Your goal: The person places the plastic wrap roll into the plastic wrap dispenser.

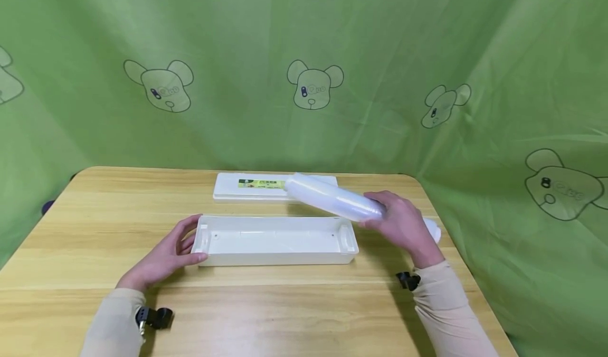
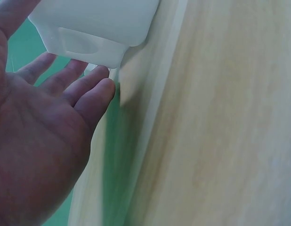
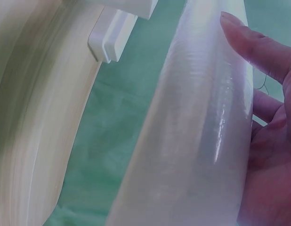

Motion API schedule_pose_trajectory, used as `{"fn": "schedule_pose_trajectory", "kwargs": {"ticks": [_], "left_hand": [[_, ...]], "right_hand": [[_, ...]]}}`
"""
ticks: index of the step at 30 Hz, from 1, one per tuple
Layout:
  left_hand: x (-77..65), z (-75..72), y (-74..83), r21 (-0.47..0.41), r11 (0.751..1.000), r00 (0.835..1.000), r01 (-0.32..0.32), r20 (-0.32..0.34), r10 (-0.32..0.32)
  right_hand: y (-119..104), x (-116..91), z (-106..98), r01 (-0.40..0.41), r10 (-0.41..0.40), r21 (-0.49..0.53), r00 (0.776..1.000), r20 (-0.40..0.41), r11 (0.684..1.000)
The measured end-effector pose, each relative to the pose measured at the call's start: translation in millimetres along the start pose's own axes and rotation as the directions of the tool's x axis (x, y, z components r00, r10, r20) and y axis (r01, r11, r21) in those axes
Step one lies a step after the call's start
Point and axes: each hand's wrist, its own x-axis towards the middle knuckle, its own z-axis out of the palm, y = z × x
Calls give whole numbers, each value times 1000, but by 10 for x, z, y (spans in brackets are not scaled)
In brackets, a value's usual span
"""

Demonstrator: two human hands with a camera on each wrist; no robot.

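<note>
My right hand (image 1: 398,219) grips a roll of cling film (image 1: 334,198) near its right part, thumb on one side and fingers on the other. The roll slants over the table, its left end overlapping the white lid in the head view; the glossy film (image 3: 197,117) fills the middle of the right wrist view. An uncovered long white plastic box (image 1: 280,259) lies in front of me. My left hand (image 1: 163,254) holds its left end, thumb at the front corner and fingers toward the back corner. In the left wrist view the fingertips touch the box's end wall (image 2: 84,44).
Behind the box lies a long white lid (image 1: 225,188) with a green and yellow label (image 1: 261,184). Both rest on a wooden table (image 1: 266,315). A green curtain (image 1: 237,124) with bear-head outlines hangs close along the table's back and right side.
</note>
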Motion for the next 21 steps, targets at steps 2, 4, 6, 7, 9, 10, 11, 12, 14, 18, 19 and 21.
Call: {"fn": "schedule_pose_trajectory", "kwargs": {"ticks": [2, 4, 6, 7, 9, 10, 11, 12, 14, 18, 19, 21], "left_hand": [[4, 2, 0, -3, 1000, 1000, -3, 0, 3], [5, 5, 3, -8, 1000, 1000, -7, 1, 7], [5, 10, 6, -17, 1000, 1000, -12, 3, 12], [8, 12, 5, -24, 1000, 1000, -17, 5, 17], [14, 17, 1, -34, 999, 1000, -24, 7, 25], [16, 18, -2, -37, 999, 1000, -27, 7, 27], [20, 20, -6, -41, 999, 1000, -28, 7, 28], [22, 20, -10, -44, 999, 1000, -28, 6, 28], [19, 20, -11, -43, 999, 1000, -27, 5, 27], [13, 19, -6, -31, 999, 1000, -24, 0, 24], [11, 19, -5, -28, 999, 1000, -24, 0, 24], [12, 18, -5, -25, 999, 1000, -24, -2, 24]], "right_hand": [[-20, 6, 5, 8, -8, 1, 1000, 2, 1000], [-34, 10, 10, 12, -12, 4, 1000, 7, 1000], [-50, 11, 19, 10, -10, 4, 1000, 10, 1000], [-58, 11, 25, 7, -7, 4, 1000, 11, 1000], [-69, 14, 37, 9, -9, 4, 1000, 13, 1000], [-76, 16, 44, 13, -13, 1, 1000, 13, 1000], [-85, 19, 51, 18, -18, 0, 1000, 13, 1000], [-93, 22, 58, 22, -22, 0, 1000, 13, 1000], [-111, 29, 71, 35, -35, 3, 999, 11, 999], [-157, 38, 102, 62, -62, 9, 998, 2, 998], [-171, 41, 110, 71, -71, 10, 997, -1, 997], [-200, 47, 128, 87, -87, 9, 996, -1, 996]]}}
